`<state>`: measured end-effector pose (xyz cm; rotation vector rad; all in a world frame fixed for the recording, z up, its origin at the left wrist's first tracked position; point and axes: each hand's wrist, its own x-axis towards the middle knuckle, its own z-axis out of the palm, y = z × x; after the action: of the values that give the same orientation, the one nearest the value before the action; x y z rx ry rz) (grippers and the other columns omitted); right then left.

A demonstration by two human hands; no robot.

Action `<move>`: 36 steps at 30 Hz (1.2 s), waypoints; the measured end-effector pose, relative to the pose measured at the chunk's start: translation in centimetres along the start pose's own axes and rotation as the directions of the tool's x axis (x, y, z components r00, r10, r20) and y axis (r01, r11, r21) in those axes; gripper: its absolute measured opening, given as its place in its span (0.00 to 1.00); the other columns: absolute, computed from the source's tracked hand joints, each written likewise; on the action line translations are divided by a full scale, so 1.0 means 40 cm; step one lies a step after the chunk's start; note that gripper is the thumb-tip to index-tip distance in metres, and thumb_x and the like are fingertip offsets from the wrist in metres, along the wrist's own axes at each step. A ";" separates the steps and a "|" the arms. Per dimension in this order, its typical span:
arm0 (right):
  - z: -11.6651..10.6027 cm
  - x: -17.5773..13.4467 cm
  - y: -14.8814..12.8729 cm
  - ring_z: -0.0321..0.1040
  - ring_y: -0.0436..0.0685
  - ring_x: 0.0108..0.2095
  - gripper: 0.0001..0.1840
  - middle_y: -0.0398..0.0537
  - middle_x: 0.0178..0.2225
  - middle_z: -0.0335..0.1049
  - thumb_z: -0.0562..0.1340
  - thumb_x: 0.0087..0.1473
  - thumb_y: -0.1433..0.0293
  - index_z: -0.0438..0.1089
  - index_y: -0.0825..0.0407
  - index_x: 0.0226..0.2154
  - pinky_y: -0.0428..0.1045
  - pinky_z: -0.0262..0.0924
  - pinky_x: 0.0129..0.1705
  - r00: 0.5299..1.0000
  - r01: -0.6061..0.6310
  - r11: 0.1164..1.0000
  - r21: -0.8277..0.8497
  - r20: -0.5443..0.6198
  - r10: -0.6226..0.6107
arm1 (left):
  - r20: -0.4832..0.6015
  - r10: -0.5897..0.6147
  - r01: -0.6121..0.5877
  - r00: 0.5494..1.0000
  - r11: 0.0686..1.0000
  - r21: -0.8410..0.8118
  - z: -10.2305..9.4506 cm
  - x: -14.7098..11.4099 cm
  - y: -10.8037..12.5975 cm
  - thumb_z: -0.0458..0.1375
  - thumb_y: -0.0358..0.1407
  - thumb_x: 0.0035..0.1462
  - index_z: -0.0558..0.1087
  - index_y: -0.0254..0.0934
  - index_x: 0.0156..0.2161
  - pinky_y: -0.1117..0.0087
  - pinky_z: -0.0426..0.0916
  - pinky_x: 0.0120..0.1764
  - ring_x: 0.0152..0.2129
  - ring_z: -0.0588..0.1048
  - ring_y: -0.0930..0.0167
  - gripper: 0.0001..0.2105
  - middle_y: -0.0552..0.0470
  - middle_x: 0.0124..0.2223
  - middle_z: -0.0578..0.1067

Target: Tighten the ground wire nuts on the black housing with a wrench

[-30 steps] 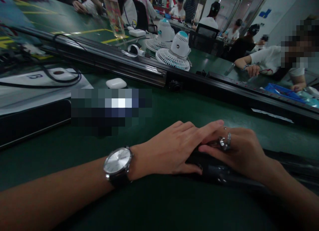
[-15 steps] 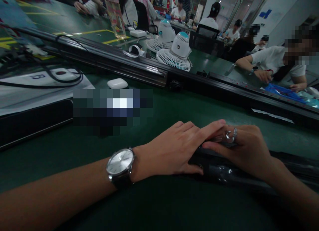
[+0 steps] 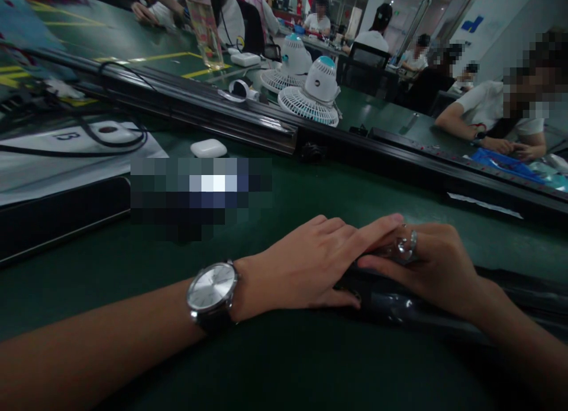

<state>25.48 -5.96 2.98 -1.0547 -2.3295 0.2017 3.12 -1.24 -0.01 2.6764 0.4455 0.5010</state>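
Note:
My left hand (image 3: 310, 263) lies flat, palm down, on the left end of a long black item in a shiny clear wrapper (image 3: 394, 304) that rests on the dark green table (image 3: 288, 369). A silver-faced wristwatch (image 3: 212, 288) sits on that wrist. My right hand (image 3: 426, 266), wearing rings, presses on the same black item just to the right, its fingertips meeting those of the left hand. Both hands lie with fingers extended and touch the item from above.
A black rail (image 3: 266, 133) crosses the table ahead. Beyond it stand two small white fans (image 3: 317, 91). A white earbud case (image 3: 208, 148), a black flat slab (image 3: 57, 216) and cables (image 3: 110, 139) lie to the left. A co-worker's hands (image 3: 501, 146) work at far right.
My right hand shifted slightly over the black item, its ringed fingers moving a little. The co-worker at the far right pulled an arm back. My left hand stayed put.

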 end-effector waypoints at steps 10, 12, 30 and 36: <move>-0.039 0.003 0.017 0.79 0.56 0.33 0.05 0.45 0.35 0.83 0.65 0.64 0.69 0.78 0.48 0.37 0.50 0.69 0.35 0.987 -0.042 0.999 0.026 0.159 0.038 | 0.016 0.021 -0.021 1.000 0.999 -0.026 -0.020 0.000 0.003 0.68 0.44 0.57 0.31 0.41 0.74 0.59 0.62 0.55 0.50 0.73 0.60 0.55 0.43 0.59 0.72; -0.038 0.004 0.014 0.78 0.55 0.29 0.06 0.45 0.31 0.82 0.66 0.63 0.67 0.78 0.50 0.35 0.49 0.67 0.31 0.990 -0.080 0.997 -0.017 0.118 0.081 | -0.003 0.019 -0.019 1.000 1.000 -0.015 -0.015 0.000 0.003 0.69 0.50 0.56 0.30 0.41 0.74 0.59 0.62 0.55 0.51 0.73 0.59 0.58 0.41 0.61 0.71; 0.006 0.009 -0.020 0.70 0.49 0.17 0.13 0.40 0.21 0.77 0.67 0.62 0.64 0.75 0.49 0.27 0.46 0.60 0.21 0.996 -0.077 0.992 -0.098 -0.059 0.071 | -0.021 0.008 -0.008 1.000 1.000 0.025 -0.003 0.000 0.002 0.71 0.50 0.53 0.31 0.41 0.74 0.60 0.61 0.57 0.55 0.72 0.59 0.60 0.40 0.65 0.69; -0.010 0.002 -0.003 0.79 0.54 0.34 0.05 0.47 0.34 0.82 0.64 0.65 0.67 0.76 0.50 0.37 0.48 0.70 0.36 0.995 0.056 0.998 0.036 0.075 -0.059 | 0.005 0.004 -0.004 1.000 1.000 0.017 -0.003 0.000 0.003 0.71 0.46 0.54 0.28 0.41 0.74 0.59 0.61 0.57 0.55 0.72 0.58 0.60 0.41 0.64 0.69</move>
<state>25.56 -6.02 3.37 -0.9777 -2.4122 0.2624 3.08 -1.30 0.15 2.6953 0.4450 0.4941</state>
